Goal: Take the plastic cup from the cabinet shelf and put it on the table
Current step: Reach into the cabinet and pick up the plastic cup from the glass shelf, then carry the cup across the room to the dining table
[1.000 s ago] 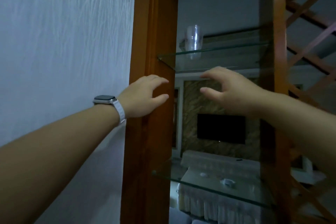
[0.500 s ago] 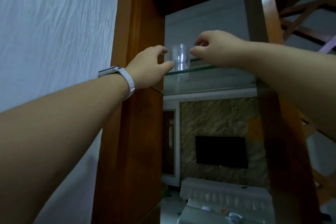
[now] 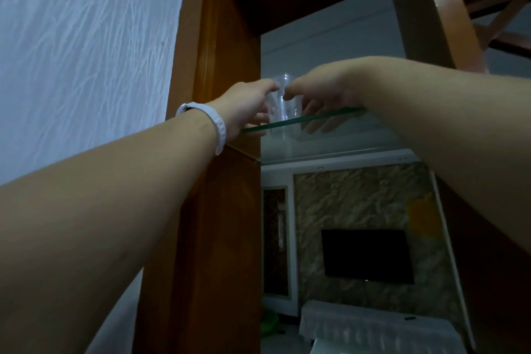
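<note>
Single head-worn wide-angle view, tilted upward from below the glass shelf [image 3: 316, 118], close to the wooden cabinet frame [image 3: 224, 210]. Both forearms reaching in from the lower corners. Through the cabinet, a distant room with a dark television [image 3: 366, 256].

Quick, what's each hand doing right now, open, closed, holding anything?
Left hand: closing on the clear plastic cup from its left side.
Right hand: closing on it from the right.

The plastic cup [image 3: 283, 106] stands upright on the glass shelf [image 3: 316, 118], near its front edge, inside the cabinet [image 3: 227, 210]. The left hand [image 3: 247, 106] is at the cup's left side and the right hand [image 3: 321, 95] at its right, the cup between them. A wall [image 3: 86, 52] lies left of the cabinet.
</note>
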